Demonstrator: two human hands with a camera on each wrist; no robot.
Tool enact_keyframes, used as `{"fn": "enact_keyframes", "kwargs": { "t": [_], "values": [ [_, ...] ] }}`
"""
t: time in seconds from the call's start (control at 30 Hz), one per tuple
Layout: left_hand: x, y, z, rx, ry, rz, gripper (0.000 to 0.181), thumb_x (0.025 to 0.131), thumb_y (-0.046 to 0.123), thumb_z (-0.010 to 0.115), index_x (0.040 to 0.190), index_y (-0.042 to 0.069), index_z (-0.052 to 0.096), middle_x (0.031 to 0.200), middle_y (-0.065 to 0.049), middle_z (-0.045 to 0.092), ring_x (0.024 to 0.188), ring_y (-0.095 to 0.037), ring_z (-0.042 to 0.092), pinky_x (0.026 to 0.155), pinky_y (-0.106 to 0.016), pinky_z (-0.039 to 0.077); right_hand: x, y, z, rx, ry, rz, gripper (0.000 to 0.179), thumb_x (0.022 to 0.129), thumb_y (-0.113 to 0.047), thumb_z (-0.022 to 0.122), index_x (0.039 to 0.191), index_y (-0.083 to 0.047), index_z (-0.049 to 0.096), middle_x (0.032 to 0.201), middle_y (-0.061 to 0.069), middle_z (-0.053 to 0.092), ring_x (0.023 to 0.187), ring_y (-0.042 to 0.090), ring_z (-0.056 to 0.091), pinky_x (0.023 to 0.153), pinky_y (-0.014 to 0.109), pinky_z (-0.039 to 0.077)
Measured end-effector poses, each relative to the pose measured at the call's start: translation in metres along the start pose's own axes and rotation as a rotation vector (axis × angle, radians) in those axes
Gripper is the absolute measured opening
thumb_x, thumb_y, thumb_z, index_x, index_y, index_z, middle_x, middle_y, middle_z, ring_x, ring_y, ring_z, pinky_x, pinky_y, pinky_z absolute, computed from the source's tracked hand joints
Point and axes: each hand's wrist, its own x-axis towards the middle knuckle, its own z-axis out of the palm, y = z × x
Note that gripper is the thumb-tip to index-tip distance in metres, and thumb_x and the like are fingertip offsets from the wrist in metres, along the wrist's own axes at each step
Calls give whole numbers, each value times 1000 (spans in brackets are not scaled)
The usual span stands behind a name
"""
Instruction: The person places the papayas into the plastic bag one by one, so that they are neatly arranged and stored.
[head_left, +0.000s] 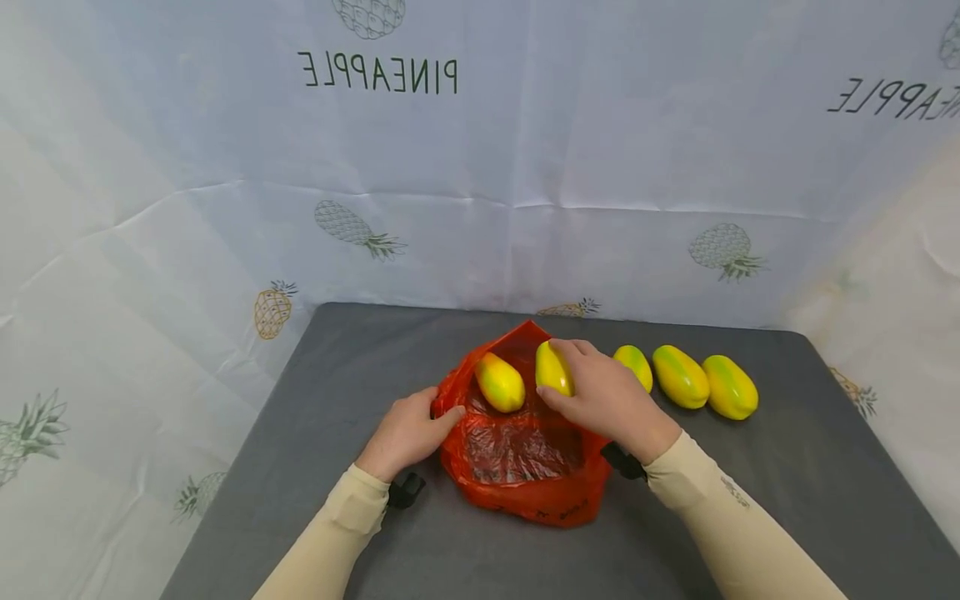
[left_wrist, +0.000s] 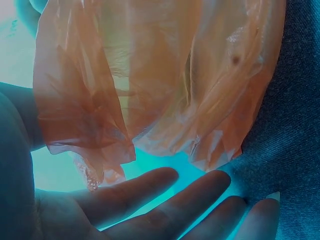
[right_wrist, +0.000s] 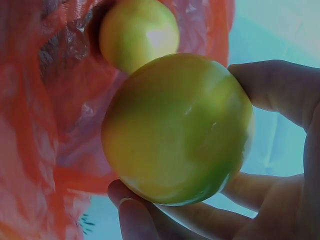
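A white backdrop cloth [head_left: 480,183] printed with pineapples and the word PINEAPPLE hangs behind and to both sides of a dark grey table [head_left: 787,492]. Near the table's middle lies a red-orange plastic bag [head_left: 525,467], thin and crinkled, its mouth spread open towards the far edge. The left hand [head_left: 405,433] rests at the bag's left rim with the thumb against the plastic; in the left wrist view its fingers [left_wrist: 165,210] lie nearly straight beneath the hanging film, and whether the thumb actually pinches the rim cannot be told. The right hand [head_left: 607,396] reaches over the bag's right side and grips a yellow-green papaya [head_left: 552,368], fingers curled over its top and thumb below; the right wrist view shows the fruit [right_wrist: 177,130] cradled between thumb and fingers, just at the bag's opening. A second papaya [head_left: 500,382] already lies inside the bag, just to the left of the held one and apart from it, with red plastic under it. To the right of the bag, on the bare table, three more papayas stand in a row: a small one [head_left: 634,367] partly hidden behind the right hand, a middle one [head_left: 680,377], and an end one [head_left: 730,387], the last two touching or nearly so.
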Motion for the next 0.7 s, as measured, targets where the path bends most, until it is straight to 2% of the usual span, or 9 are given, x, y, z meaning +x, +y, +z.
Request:
{"fn": "enact_keyframes", "kwargs": {
  "t": [0.2,0.43,0.7],
  "values": [
    [-1,2,1,-11,-3,1,39,104,41,70,123,7,70,84,-3,70,65,-16,61,61,-31,49,10,0,9,-10,-28,-27,74,100,-46,74,157,-6,51,153,22,60,108,32,74,92,53,61],
    [-3,1,3,-15,-7,-7,39,104,40,70,124,7,70,84,-3,70,65,-16,61,61,-31,50,17,0,19,-17,-52,-36,73,100,-46,74,157,-6,52,149,21,62,106,32,72,90,52,60],
    [-4,1,2,-13,8,5,37,104,38,70,124,7,70,86,-3,71,66,-16,61,61,-31,49,23,2,25,-32,-63,-26,74,100,-46,74,158,-6,51,153,21,60,117,35,70,95,55,59]
  ]
}}
